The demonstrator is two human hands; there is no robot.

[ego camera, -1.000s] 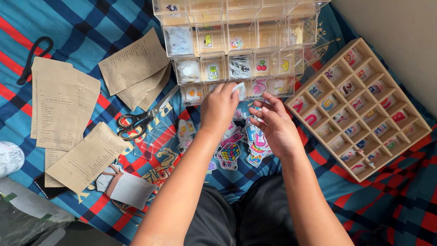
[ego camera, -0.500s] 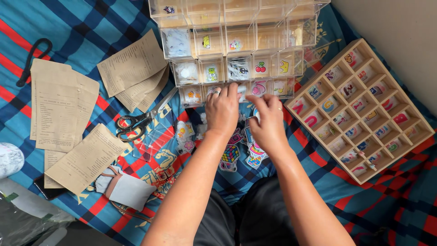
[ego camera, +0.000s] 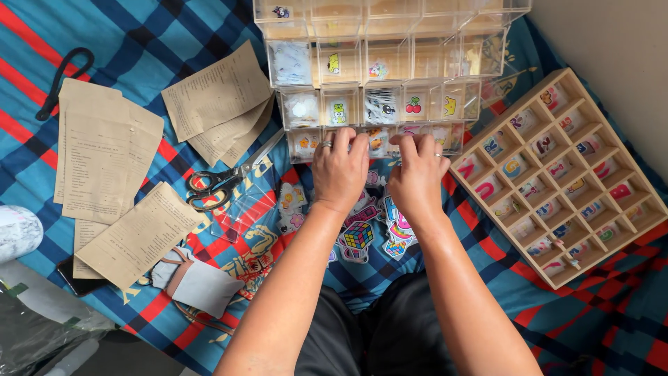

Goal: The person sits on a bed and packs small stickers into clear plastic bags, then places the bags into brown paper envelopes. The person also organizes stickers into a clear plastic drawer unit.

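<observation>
Clear plastic organizer [ego camera: 390,69] lies on the blue and red blanket [ego camera: 139,42], its near row right under both hands. Left hand [ego camera: 339,170] and right hand [ego camera: 416,175] curl their fingertips over that row's edge; whether they pinch anything cannot be told, since the fingers hide it. Stickers [ego camera: 358,237] lie just below the wrists. Scissors [ego camera: 219,184] rest left, a wooden tray [ego camera: 557,174] right, the organizer's top cut off.

Both hands, left hand [ego camera: 339,169] and right hand [ego camera: 416,174], rest fingertips on the clear compartment organizer [ego camera: 387,76] above loose stickers [ego camera: 362,233]
</observation>
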